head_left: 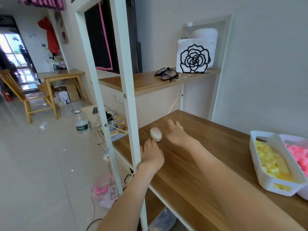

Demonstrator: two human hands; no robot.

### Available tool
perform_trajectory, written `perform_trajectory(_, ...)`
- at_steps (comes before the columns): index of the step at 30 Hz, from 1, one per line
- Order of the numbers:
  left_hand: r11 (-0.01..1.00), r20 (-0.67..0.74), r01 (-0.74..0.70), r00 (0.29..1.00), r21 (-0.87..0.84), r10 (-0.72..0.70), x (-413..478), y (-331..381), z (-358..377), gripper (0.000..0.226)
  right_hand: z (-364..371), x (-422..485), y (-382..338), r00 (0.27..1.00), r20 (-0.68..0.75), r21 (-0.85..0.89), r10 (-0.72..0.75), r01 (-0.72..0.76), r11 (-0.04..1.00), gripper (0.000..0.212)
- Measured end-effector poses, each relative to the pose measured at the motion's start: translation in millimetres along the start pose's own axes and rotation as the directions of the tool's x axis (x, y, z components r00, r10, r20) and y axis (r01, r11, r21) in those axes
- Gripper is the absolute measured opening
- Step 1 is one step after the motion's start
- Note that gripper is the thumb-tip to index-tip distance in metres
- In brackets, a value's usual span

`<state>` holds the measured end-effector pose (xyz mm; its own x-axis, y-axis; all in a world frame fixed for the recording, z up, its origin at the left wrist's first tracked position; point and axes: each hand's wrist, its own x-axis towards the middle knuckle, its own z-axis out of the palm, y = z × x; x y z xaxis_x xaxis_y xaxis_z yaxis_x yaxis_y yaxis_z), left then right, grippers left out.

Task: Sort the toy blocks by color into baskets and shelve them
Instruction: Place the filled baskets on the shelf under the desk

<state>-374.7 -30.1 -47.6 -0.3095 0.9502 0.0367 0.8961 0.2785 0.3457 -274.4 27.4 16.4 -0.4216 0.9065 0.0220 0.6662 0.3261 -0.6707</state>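
Wood-topped bench [191,174] inside a white shelf frame [126,80]. Left grip [151,157] lies flat, fingers straight, tips at the near edge of a pale oval object [155,134]. Right grip [175,132], fingers spread and holding nothing, rests just right of that object, probably to clear it away. Well right of the object stand a white basket [254,145] of yellow blocks [268,157] and, against it, a second basket [290,136] of pink blocks [298,155], sorted but not yet shelved.

Head cam looks fwd/down, close over desk [216,135].
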Motion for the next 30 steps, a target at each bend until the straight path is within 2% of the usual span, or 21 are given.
perform_trajectory(3,0.987,-0.018,0.122,0.993,0.107,-0.121,-1,-4,16,0.052,22,15,11,1.0,0.027,-0.016,-0.002,0.002,1.0,0.057)
perform_trajectory(8,0.978,-0.133,0.155,0.982,0.137,-0.137,5,-5,29,0.05,57,40,31,1.0,0.019,0.032,0.014,-0.015,0.999,0.056)
perform_trajectory(13,0.972,-0.151,0.148,0.981,0.181,-0.122,9,-3,28,0.047,85,57,32,0.998,0.002,-0.194,-0.056,0.055,0.979,0.055)
perform_trajectory(16,0.974,-0.138,0.174,0.978,0.144,-0.154,14,-5,33,0.045,93,59,38,0.972,-0.171,-0.159,-0.164,0.137,0.978,0.044)
perform_trajectory(20,0.977,-0.155,0.158,0.979,0.144,-0.135,17,-4,34,0.042,94,58,41,0.945,-0.273,-0.1,-0.181,0.16,0.982,0.04)
perform_trajectory(22,0.977,-0.152,0.165,0.978,0.132,-0.145,15,-4,33,0.042,90,51,42,0.947,-0.282,-0.053,-0.154,0.145,0.988,0.04)
perform_trajectory(25,0.978,-0.153,0.178,0.975,0.106,-0.161,16,-6,31,0.044,81,38,48,0.96,-0.223,-0.032,-0.171,0.168,0.985,0.044)
perform_trajectory(27,0.979,-0.112,0.186,0.978,0.083,-0.176,14,-3,27,0.044,68,28,52,0.964,-0.203,-0.036,-0.173,0.169,0.985,0.05)
perform_trajectory(30,0.984,-0.017,0.176,0.984,-0.001,-0.176,11,3,15,0.041,54,16,51,0.95,-0.266,0.092,-0.167,0.197,0.976,0.062)
